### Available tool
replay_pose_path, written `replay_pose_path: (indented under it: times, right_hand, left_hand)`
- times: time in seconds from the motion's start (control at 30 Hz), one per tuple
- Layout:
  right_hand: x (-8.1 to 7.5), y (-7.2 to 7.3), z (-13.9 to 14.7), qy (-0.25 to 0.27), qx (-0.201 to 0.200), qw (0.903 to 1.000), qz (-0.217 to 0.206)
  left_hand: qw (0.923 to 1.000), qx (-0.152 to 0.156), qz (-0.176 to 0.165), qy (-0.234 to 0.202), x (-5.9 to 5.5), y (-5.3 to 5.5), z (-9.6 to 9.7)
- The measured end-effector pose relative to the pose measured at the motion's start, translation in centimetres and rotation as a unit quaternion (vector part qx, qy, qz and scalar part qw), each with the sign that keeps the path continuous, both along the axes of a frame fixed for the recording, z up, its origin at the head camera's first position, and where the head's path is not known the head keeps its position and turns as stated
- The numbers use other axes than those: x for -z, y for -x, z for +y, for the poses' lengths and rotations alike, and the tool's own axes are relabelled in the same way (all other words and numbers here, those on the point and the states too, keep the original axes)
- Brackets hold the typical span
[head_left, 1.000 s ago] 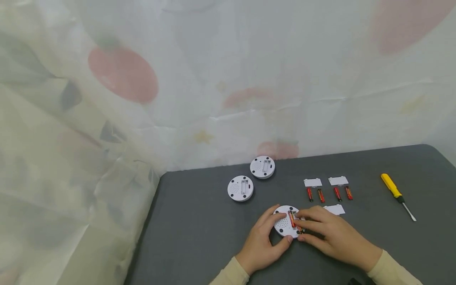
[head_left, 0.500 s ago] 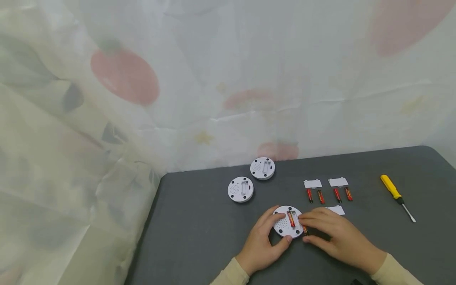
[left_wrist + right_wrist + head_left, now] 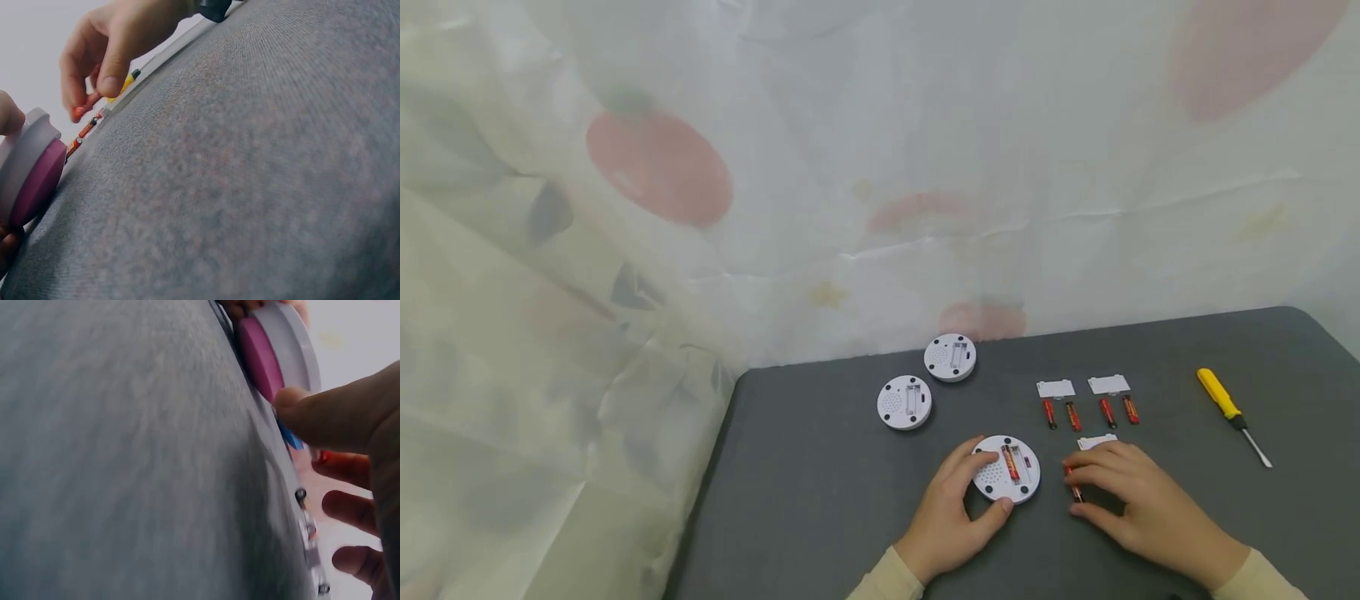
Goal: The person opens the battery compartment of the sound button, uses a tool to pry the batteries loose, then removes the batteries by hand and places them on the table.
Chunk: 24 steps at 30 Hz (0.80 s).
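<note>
My left hand [image 3: 952, 508] grips a round white battery device [image 3: 1028, 479] by its rim, its back facing up with speaker holes and a battery bay. One red battery [image 3: 1011, 464] sits in the bay, and the slot beside it is bare. In the left wrist view the device [image 3: 31, 165] shows a pink lower half. To the right of the device, my right hand [image 3: 1131, 496] pinches another red battery [image 3: 1075, 490] between thumb and fingers. That battery [image 3: 85, 107] also shows in the left wrist view. Just beyond the right fingers lies a white battery cover [image 3: 1096, 442].
Two similar devices [image 3: 904, 403] [image 3: 951, 358] with bare bays stand at the back left. Two more covers [image 3: 1056, 388] [image 3: 1108, 384] lie at the back right, with several red batteries [image 3: 1072, 417] in front. A yellow-handled screwdriver [image 3: 1219, 393] lies on the right of the grey table [image 3: 820, 467].
My right hand has lifted a battery out of the device's bay and carried it to the right, away from the device. My left hand stays on the device.
</note>
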State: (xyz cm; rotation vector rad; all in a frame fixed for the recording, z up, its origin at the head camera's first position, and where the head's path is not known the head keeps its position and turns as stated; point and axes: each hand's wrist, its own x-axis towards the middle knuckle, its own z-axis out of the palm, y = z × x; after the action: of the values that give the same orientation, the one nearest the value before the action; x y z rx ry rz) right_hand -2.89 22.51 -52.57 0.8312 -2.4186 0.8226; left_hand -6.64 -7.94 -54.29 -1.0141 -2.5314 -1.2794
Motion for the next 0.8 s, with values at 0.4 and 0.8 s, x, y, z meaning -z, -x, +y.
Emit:
replay_pose_path:
  times: [0.4, 0.8]
  right_hand:
    - [1.2, -0.4, 2.6, 0.008, 0.005, 0.9999, 0.001]
    - [1.5, -0.4, 3.1, 0.017, 0.003, 0.9998, -0.002]
  left_hand:
    - [1.0000, -0.006, -0.005, -0.002, 0.0, -0.1, -0.3]
    - [0.9997, -0.001, -0.025, 0.005, 0.1, -0.1, -0.2]
